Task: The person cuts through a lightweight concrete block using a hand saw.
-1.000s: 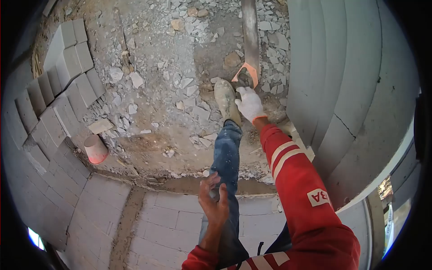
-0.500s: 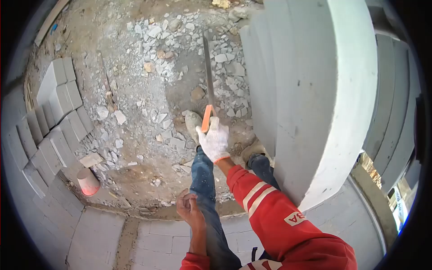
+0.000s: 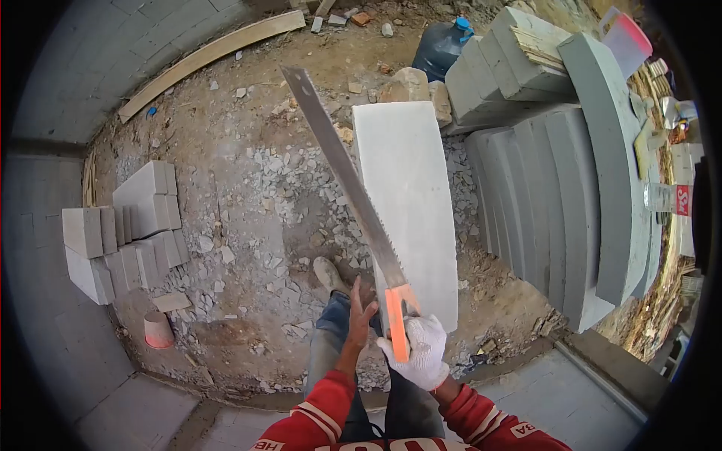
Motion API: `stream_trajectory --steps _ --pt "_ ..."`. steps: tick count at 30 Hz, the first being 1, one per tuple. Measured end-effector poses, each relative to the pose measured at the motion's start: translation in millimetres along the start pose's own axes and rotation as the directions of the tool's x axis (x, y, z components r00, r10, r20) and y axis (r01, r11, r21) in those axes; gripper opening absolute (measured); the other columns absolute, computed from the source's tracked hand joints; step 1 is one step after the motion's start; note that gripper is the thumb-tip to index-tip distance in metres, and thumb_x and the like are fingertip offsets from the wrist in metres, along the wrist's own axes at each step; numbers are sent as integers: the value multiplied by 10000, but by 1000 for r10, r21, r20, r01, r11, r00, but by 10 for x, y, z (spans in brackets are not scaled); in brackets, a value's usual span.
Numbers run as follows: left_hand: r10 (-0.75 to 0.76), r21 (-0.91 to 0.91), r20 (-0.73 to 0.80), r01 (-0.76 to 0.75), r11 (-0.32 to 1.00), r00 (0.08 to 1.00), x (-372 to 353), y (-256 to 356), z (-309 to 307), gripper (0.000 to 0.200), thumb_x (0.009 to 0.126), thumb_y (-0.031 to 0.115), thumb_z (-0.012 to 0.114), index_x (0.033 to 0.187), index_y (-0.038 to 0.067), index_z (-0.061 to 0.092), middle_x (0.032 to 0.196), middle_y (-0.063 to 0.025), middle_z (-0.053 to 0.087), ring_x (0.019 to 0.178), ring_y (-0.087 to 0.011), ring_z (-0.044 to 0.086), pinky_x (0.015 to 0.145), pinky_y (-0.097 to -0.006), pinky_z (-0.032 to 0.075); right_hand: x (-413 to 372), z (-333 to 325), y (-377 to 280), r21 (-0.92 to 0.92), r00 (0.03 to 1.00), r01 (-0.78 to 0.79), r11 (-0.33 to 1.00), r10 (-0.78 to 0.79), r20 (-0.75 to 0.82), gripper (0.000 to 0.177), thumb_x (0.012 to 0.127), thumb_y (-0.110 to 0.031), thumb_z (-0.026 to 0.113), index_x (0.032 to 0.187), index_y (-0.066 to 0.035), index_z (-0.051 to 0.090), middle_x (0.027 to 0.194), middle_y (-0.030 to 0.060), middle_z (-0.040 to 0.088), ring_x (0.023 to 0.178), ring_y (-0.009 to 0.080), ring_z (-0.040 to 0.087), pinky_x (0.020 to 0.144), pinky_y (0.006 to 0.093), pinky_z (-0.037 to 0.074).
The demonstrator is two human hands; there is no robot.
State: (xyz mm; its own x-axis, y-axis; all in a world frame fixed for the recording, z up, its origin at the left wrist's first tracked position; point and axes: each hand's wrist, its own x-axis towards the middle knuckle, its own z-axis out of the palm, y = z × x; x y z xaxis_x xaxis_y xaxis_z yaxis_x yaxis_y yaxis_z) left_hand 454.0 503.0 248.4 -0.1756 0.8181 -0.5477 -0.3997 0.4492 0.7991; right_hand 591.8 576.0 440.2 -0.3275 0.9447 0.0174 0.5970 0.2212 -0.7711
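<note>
My right hand (image 3: 420,352), in a white knitted glove, is wrapped round the orange handle of a hand saw (image 3: 342,169). The long toothed blade slants up and to the left, across the left edge of a pale concrete block (image 3: 414,195) in this view. That block stretches away from me, its smooth light top facing up. Bare and with fingers extended, my left hand (image 3: 359,316) is beside the block's near left edge, left of the saw handle. My legs and one dusty shoe show below.
Grey blocks (image 3: 556,203) stand in a row on the right, near a dark water jug (image 3: 444,49). Cut blocks (image 3: 147,259) are stacked at left by a bucket (image 3: 158,331). Rubble (image 3: 286,177) covers the ground; a plank (image 3: 218,60) lies along the back wall.
My view has swung up and right. The saw has come up from over the rubble to over the pale block, and my left hand has moved forward to the block's side.
</note>
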Motion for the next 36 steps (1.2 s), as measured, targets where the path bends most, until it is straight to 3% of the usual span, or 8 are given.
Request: stream_trajectory --steps 1,9,15,19,25,28,30,36 --pt "-135 1 90 136 991 987 48 17 93 1135 854 504 781 1663 97 97 1611 -237 305 1492 -348 335 1209 -470 304 69 -155 194 -73 997 -43 996 39 -59 279 763 -132 855 977 -68 687 779 73 643 688 309 631 636 410 492" --pt "-42 195 -1 41 980 999 368 -129 425 962 925 383 722 1653 72 176 1639 -196 283 1522 -345 278 1238 -447 239 458 -310 1966 -157 890 -390 907 327 -318 252 837 -130 796 984 -22 622 793 117 689 628 299 640 651 398 537" --pt "-118 83 -30 120 989 993 336 -119 359 877 969 369 646 1649 52 193 1690 -178 218 1554 -319 216 1260 -416 165 356 91 2051 263 759 -537 802 595 -265 233 858 -121 723 869 -20 514 673 70 488 601 174 454 604 340 469" --pt "-185 2 -87 186 983 979 286 -83 424 881 962 402 647 1645 50 216 1596 -157 375 1454 -280 362 1214 -407 258 293 133 2091 341 749 -514 787 606 -268 244 863 -126 718 852 -18 499 677 63 464 619 146 418 583 336 447" --pt "-218 35 -126 224 974 968 223 24 592 831 991 337 608 1640 17 199 1683 -198 238 1550 -308 235 1251 -414 195 363 1 2074 402 755 -513 758 621 -209 220 882 -103 717 873 -23 512 683 91 466 608 172 439 578 364 444" --pt "-10 88 -98 18 996 995 396 253 526 788 1001 303 610 1630 17 231 1663 -226 263 1536 -329 268 1245 -433 215 306 55 2080 208 784 -501 840 542 -303 224 866 -98 771 901 -24 563 716 98 592 629 225 562 618 365 478" --pt "146 291 -323 -48 955 935 675 572 554 727 998 259 627 1603 22 300 1623 -255 315 1507 -351 316 1233 -456 240 348 -105 1900 254 806 -422 871 488 -336 219 862 -92 774 896 -21 569 728 96 610 634 218 578 622 357 486" --pt "697 877 -113 -258 404 708 2201 1937 1230 579 937 210 679 1460 47 490 1420 -211 539 1361 -419 469 1196 -532 294 596 -448 1213 322 844 -379 867 467 -263 214 849 -65 768 857 -11 562 706 81 624 616 169 595 614 330 503"
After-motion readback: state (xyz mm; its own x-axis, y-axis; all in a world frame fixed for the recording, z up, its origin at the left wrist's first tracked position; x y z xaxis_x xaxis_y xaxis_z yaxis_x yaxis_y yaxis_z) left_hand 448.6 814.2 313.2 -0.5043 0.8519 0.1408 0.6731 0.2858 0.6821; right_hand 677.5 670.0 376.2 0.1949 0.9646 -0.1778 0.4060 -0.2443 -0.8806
